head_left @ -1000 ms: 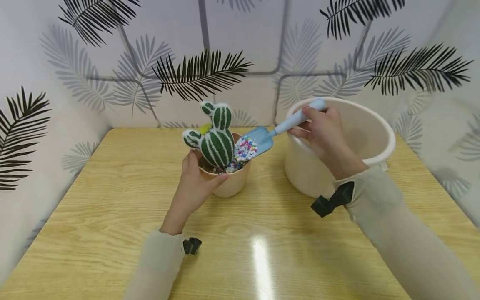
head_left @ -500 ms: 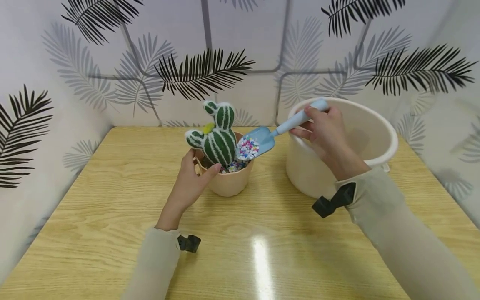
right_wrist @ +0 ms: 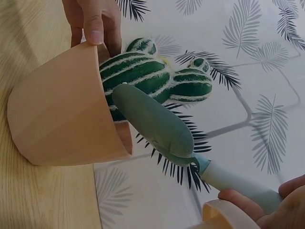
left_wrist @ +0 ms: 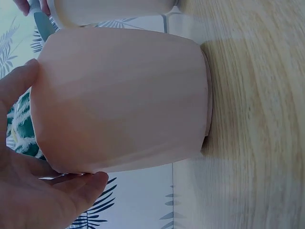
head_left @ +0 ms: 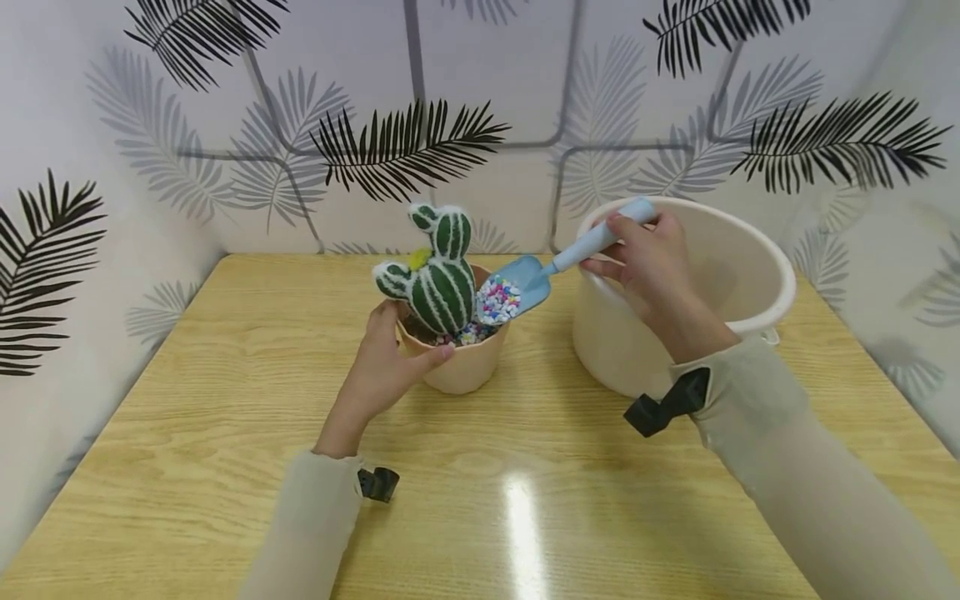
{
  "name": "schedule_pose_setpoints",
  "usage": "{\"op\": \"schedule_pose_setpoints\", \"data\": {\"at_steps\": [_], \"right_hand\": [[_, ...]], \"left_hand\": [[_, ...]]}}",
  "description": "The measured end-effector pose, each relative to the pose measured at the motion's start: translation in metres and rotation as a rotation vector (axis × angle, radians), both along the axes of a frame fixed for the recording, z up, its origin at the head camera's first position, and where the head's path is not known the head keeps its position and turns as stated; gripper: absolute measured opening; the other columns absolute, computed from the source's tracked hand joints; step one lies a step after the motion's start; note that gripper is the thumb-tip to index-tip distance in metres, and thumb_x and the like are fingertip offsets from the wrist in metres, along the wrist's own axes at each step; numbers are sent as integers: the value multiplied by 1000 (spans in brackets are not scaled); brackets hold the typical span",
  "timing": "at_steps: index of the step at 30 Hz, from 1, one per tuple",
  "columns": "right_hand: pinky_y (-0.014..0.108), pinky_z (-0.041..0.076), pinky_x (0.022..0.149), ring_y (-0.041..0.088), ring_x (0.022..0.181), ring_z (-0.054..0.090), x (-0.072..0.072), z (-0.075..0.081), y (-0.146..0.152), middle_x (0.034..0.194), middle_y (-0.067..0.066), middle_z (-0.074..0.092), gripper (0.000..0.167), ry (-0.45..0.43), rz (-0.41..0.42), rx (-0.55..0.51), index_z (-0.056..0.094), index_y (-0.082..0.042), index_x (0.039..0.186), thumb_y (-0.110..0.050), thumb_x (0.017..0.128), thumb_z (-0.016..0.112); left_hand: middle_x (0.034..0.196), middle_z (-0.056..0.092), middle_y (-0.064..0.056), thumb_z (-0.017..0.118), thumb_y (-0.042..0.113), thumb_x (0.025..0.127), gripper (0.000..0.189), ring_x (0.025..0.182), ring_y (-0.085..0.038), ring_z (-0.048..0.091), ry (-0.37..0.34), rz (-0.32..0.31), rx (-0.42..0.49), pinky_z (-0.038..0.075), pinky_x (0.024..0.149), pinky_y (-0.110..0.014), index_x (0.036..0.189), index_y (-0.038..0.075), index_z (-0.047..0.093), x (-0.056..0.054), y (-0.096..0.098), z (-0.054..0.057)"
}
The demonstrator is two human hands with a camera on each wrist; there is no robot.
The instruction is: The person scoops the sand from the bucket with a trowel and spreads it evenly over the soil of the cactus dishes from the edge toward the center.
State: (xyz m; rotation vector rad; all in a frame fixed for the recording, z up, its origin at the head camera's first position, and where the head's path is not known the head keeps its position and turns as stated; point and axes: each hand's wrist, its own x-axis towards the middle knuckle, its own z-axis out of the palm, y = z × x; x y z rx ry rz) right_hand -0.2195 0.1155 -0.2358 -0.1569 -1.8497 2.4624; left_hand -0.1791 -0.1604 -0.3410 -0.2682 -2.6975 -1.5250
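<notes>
A peach flower pot [head_left: 461,371] stands on the table, holding a green cactus [head_left: 441,296] with white fuzzy stripes and a yellow flower. Several colored pebbles cover part of the soil around its base. My left hand [head_left: 378,367] grips the pot at its left rim, thumb along the front; the left wrist view shows thumb and fingers around the pot wall [left_wrist: 124,100]. My right hand [head_left: 652,262] holds a light blue trowel [head_left: 532,283] by its handle. The scoop carries multicolored pebbles [head_left: 498,300] and tilts down over the pot's right rim, close beside the cactus.
A large cream bucket [head_left: 615,350] stands right of the pot, under my right hand; its inside is only partly visible. The wooden table [head_left: 225,433] ends at a leaf-patterned wall [head_left: 495,75] behind.
My left thumb has shifted on the pot's front rim, up and then back down. The trowel has stayed nearly still over the pot, its pebbles still in the scoop.
</notes>
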Motion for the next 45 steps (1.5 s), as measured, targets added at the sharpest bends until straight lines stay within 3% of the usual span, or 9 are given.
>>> {"op": "schedule_pose_setpoints", "data": {"at_steps": [8, 15, 30, 38, 41, 45], "right_hand": [[24, 58, 62, 11, 71, 65, 0, -1, 0, 93, 6, 57, 8, 28, 10, 30, 38, -9, 100, -6, 98, 45], [24, 57, 63, 11, 72, 64, 2, 0, 2, 106, 10, 49, 10, 17, -2, 39, 36, -11, 100, -6, 98, 45], [25, 58, 62, 12, 72, 65, 0, -1, 1, 95, 8, 55, 11, 42, 2, 34, 37, -10, 103, -8, 98, 46], [25, 58, 62, 11, 74, 65, 1, 3, 1, 100, 10, 53, 12, 33, -6, 49, 37, -10, 104, -8, 98, 47], [25, 58, 63, 11, 75, 65, 1, 4, 1, 103, 11, 53, 12, 28, -5, 60, 37, -11, 104, -9, 98, 47], [25, 58, 64, 11, 76, 65, 0, 5, 1, 104, 11, 52, 13, 21, -1, 75, 37, -11, 105, -10, 98, 48]], "left_hand": [[154, 18, -20, 72, 38, 84, 90, 140, -35, 26, 26, 26, -61, 27, 113, -54, 150, 8, 20, 4, 6, 0], [153, 17, -23, 72, 38, 84, 91, 139, -37, 29, 53, 53, -77, 30, 112, -53, 150, 6, 18, 7, 13, 0], [154, 16, -26, 74, 39, 82, 101, 137, -41, 32, 65, 188, -96, 33, 111, -51, 152, 2, 11, 14, 31, 1], [153, 16, -25, 74, 40, 82, 102, 134, -40, 37, 65, 256, -110, 38, 107, -50, 151, 0, 11, 18, 41, 2], [153, 15, -26, 73, 42, 82, 103, 133, -41, 37, 55, 257, -115, 39, 106, -51, 151, 0, 10, 17, 42, 2], [152, 16, -26, 73, 39, 82, 97, 133, -41, 37, 42, 199, -85, 38, 107, -52, 150, 0, 16, 13, 33, 3]]}}
